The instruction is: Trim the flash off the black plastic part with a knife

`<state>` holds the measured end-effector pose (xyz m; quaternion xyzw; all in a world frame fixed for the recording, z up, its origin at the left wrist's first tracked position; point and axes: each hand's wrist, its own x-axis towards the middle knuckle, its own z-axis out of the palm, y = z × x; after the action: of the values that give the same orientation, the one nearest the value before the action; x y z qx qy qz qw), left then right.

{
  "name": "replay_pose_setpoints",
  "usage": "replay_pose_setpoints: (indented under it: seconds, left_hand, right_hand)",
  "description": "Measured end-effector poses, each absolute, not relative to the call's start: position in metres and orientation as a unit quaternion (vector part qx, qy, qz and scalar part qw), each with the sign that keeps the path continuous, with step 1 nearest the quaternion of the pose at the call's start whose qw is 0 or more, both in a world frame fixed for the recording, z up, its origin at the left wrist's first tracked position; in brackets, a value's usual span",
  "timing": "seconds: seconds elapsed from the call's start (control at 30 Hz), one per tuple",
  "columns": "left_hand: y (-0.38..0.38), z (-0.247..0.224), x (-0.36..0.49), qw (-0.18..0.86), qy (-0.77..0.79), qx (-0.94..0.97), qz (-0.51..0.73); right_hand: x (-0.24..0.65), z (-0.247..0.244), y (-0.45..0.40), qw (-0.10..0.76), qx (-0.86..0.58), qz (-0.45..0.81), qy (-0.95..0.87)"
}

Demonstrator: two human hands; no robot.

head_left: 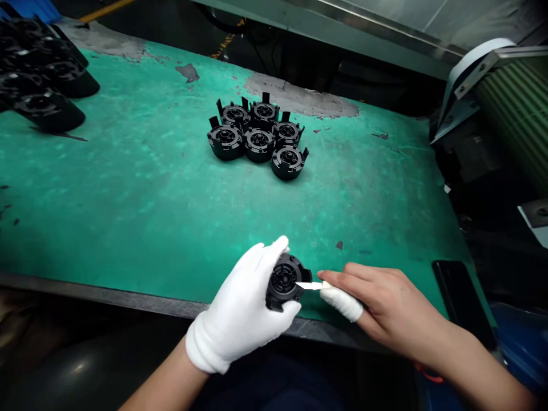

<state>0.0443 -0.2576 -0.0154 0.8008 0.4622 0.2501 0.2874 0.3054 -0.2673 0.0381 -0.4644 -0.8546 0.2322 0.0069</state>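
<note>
In a white glove, my left hand (pixel 246 302) grips a round black plastic part (pixel 284 277) near the table's front edge, its ribbed and ringed face turned up. My right hand (pixel 377 297) is bare except for a white cover on the thumb. Between thumb and forefinger it pinches a small knife (pixel 309 285) with a pale pointed blade. The blade's tip lies over the face of the part; whether it touches is hard to tell. Farther back, several similar black parts (pixel 259 142) stand in a cluster, with upright tabs on their rims.
Larger black tubular pieces (pixel 51 103) stand at the far left of the green tabletop (pixel 141 200). A dark phone (pixel 464 299) lies at the right edge. Beyond it is a machine with a ribbed green belt (pixel 518 108). A metal ledge (pixel 363 28) runs behind the table.
</note>
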Motion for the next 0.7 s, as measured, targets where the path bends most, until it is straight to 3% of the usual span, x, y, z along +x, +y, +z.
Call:
replay_pose_setpoints:
  seconds: [0.3,0.5,0.63,0.7]
  left_hand:
    - [-0.257,-0.015,0.044,0.271,0.465,0.812,0.226]
    - [-0.255,-0.011,0.042,0.281,0.457,0.820,0.198]
    - [-0.254,-0.011,0.042,0.286,0.457,0.819,0.196]
    - [-0.255,-0.012,0.042,0.285,0.456,0.819,0.201]
  right_hand:
    - [0.307,0.040,-0.256,-0.047,-0.456,0.150,-0.876]
    - [0.371,0.019,-0.222,-0.093,-0.618,-0.017,-0.781]
    - [0.360,0.030,-0.238,-0.003,-0.552,0.130,-0.824]
    - [0.336,0.040,-0.252,-0.007,-0.482,0.207,-0.852]
